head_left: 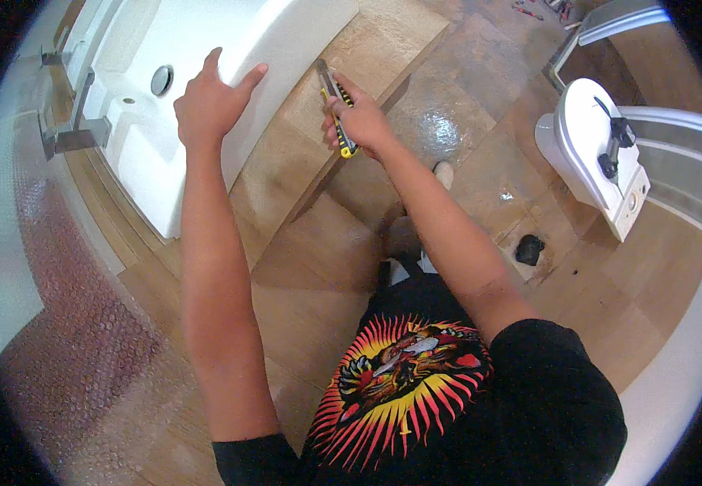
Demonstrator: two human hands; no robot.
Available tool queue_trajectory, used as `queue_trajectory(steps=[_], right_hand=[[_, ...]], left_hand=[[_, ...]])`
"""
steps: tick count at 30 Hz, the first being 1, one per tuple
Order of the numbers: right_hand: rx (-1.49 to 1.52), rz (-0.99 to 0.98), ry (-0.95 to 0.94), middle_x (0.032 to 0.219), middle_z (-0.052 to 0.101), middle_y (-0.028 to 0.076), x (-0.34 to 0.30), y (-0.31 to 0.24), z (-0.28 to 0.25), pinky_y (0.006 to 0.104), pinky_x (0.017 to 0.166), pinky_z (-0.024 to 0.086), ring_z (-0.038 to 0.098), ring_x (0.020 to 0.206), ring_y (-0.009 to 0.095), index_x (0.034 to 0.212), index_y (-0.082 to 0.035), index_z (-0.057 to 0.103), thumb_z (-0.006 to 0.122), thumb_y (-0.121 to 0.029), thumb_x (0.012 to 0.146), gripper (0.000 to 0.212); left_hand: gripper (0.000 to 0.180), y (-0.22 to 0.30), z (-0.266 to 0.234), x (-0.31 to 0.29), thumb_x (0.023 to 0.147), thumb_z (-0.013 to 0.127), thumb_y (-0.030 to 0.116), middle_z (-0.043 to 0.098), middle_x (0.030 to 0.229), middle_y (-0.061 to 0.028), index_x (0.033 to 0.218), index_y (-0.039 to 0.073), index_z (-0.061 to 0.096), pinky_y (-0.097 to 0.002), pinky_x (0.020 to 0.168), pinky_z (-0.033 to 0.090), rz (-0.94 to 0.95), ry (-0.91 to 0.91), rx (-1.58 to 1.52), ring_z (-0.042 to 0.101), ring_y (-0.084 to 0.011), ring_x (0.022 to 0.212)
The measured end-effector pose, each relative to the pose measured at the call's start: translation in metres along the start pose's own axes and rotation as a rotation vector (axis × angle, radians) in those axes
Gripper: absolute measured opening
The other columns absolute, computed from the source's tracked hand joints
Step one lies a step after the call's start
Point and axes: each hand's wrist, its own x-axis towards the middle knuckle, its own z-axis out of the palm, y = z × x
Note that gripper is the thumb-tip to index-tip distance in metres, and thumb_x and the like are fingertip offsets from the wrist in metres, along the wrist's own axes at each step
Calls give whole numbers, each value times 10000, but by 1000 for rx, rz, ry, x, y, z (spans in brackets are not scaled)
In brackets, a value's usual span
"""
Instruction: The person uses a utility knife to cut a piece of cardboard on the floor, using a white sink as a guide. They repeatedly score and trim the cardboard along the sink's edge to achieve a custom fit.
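My left hand (208, 104) rests with spread fingers on the rim of a white bathtub (205, 49) at the upper left. My right hand (359, 120) grips a yellow and black utility knife (336, 109), its metal blade end pointing up toward the tub's outer edge. The knife hangs over a raised stone-tiled step (343, 81) beside the tub. Both forearms reach forward from the lower edge.
A white toilet (598, 150) lies detached at the right, a black tool on its lid. A dark drain hole (529, 249) opens in the tiled floor nearby. Bubble wrap (68, 324) covers the floor at the left. Metal faucet fittings (72, 138) stand beside the tub.
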Motion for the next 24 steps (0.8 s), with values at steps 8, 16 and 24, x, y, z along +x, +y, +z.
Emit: queue_trajectory(steps=[8, 16, 24], right_hand=[[-48, 10, 5, 584, 536, 62, 11, 2, 1, 340, 426, 482, 532, 467, 151, 1482, -141, 265, 484, -98, 953, 575], [-7, 8, 2, 671, 524, 62, 2, -3, 6, 307, 427, 440, 498, 498, 129, 1478, -152, 278, 450, -116, 974, 534], [-98, 14, 5, 654, 534, 67, 1, 1, 7, 304, 430, 442, 491, 482, 127, 1470, -120, 295, 464, -122, 957, 540]], left_hand=[[919, 0, -1, -5, 710, 543, 784, 668, 1091, -170, 1351, 130, 475, -443, 881, 490, -34, -25, -7, 636, -323, 1041], [896, 0, -2, -3, 721, 540, 775, 668, 1093, -166, 1337, 126, 493, -440, 881, 493, -27, -9, 4, 636, -321, 1044], [899, 9, -5, -4, 714, 538, 786, 674, 1062, -180, 1319, 120, 513, -451, 857, 504, -48, -26, 13, 643, -331, 1023]])
